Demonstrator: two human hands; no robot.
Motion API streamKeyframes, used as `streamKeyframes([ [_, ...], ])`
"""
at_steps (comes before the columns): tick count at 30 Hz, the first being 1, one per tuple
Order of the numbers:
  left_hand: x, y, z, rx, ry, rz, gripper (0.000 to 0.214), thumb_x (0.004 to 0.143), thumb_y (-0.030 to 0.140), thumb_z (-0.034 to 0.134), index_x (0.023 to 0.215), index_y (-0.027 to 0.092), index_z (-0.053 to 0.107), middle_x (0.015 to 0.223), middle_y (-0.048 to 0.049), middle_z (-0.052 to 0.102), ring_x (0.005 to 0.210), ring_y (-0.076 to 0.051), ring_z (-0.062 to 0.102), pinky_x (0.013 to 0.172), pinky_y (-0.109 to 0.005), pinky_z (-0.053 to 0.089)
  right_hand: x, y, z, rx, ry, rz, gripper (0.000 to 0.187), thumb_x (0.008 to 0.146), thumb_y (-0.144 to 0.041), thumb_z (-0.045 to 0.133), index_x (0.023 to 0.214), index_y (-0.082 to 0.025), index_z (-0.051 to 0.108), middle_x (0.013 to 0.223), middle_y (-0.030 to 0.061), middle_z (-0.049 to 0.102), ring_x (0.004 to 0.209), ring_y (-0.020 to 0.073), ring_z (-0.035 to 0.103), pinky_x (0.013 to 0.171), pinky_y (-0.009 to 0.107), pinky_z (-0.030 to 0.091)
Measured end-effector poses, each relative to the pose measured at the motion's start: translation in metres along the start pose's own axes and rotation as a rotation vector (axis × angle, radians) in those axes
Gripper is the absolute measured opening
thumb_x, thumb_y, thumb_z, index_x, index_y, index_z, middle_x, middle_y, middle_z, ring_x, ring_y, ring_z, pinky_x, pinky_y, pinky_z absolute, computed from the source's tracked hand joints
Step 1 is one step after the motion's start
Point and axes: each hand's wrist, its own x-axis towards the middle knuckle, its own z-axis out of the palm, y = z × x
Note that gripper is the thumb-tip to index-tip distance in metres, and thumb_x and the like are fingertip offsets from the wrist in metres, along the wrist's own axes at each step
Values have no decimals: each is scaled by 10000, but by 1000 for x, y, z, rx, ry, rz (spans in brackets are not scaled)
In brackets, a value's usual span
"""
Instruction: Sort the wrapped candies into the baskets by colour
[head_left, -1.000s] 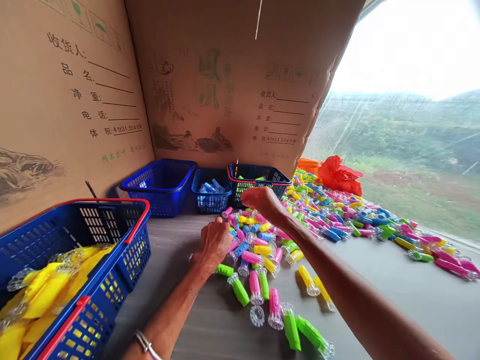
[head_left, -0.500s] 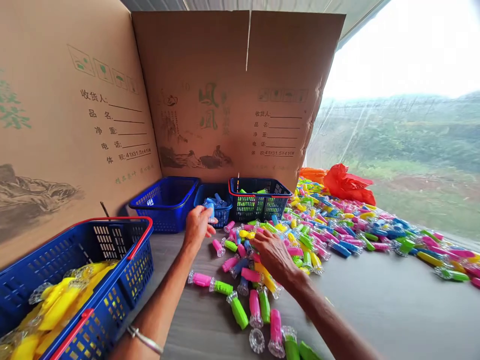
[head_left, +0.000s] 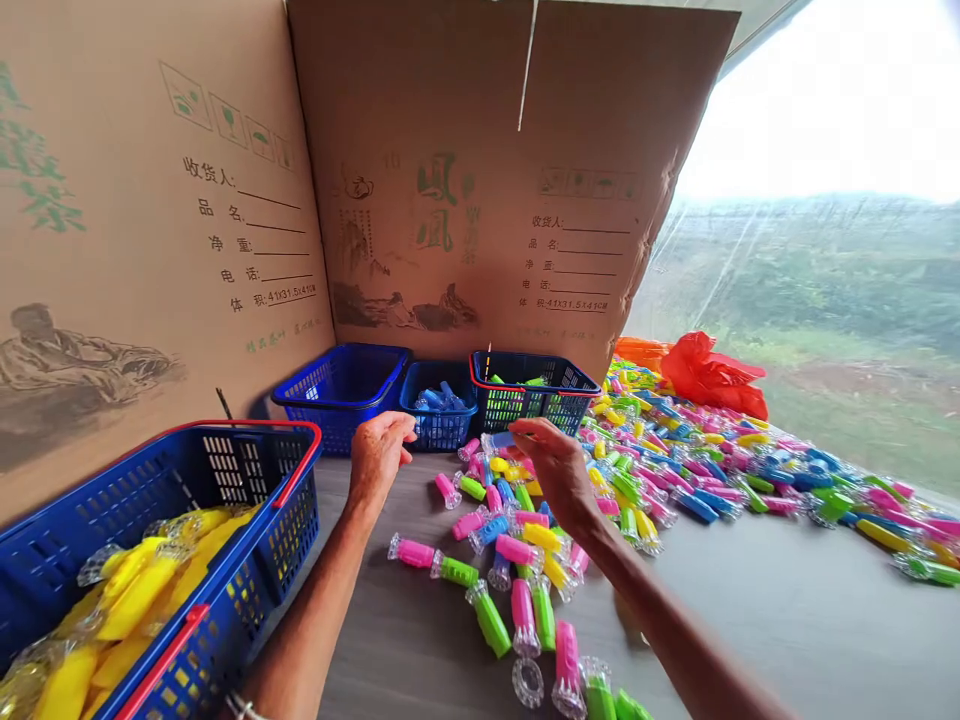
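Note:
Beside the small basket (head_left: 439, 432) of blue toy flashlights, my left hand (head_left: 381, 455) hovers with its fingers a little apart and nothing visible in them. A blue toy flashlight (head_left: 498, 440) with a clear flared end sticks out from the fingers of my right hand (head_left: 553, 465), above the pile. Below the hands lie pink (head_left: 523, 615), green (head_left: 489, 620), yellow (head_left: 541, 537) and blue toy flashlights, mixed on the grey table (head_left: 375, 650). A loose clear ring-shaped piece (head_left: 528, 682) rests near the front.
A large blue basket (head_left: 296, 540) with yellow pieces stands at the left. Behind are a bright blue basket (head_left: 341, 405) and a dark basket (head_left: 536, 405) with green pieces. Cardboard walls (head_left: 480, 200) close off the back and left. A red plastic bag (head_left: 712, 375) lies beyond the pile.
The blue flashlight has gone from my left hand, which has drawn slightly back from the blue basket. My right hand has lifted a blue flashlight off the pile. The view has shifted slightly.

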Motion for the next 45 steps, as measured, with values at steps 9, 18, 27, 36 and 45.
streamKeyframes([
  [9, -20, -12, 23, 569, -416, 278, 220, 741, 196, 523, 766, 214, 740, 701, -13, 686, 685, -152, 596, 625, -246, 373, 67, -29, 38, -41, -166, -49, 315, 632, -246, 627, 926, -186, 725, 927, 22, 721, 896, 200, 651, 786, 303, 497],
  [18, -52, 0, 48, 847, -493, 393, 248, 810, 197, 534, 843, 261, 771, 948, -62, 705, 913, -216, 619, 735, -275, 410, -20, -6, -82, -758, -349, 53, 238, 773, -168, 536, 875, -202, 748, 820, 21, 731, 744, 185, 642, 709, 307, 469],
  [27, -64, 16, 44, 968, -676, 259, 218, 632, 259, 714, 846, 282, 747, 908, -35, 734, 922, -268, 655, 739, -302, 436, -57, 14, -73, -1071, -507, -174, 546, 786, 1, 419, 1190, -258, 678, 1018, 49, 677, 894, 182, 577, 716, 268, 415],
  [36, -79, -7, 64, 982, -693, 389, 342, 750, 116, 492, 1024, 172, 689, 1077, -147, 680, 1053, -301, 617, 889, -409, 441, -28, -21, -40, -659, -243, -217, 236, 827, -165, 497, 973, -199, 679, 884, 30, 628, 657, 136, 574, 619, 258, 436],
  [45, -80, -20, 67, 915, -657, 376, 370, 745, 113, 493, 1066, 172, 668, 1142, -153, 637, 1091, -302, 593, 946, -426, 416, 81, -33, 82, -749, -227, -326, 425, 749, -18, 475, 1101, -154, 671, 1123, 93, 603, 892, 181, 613, 783, 267, 450],
])
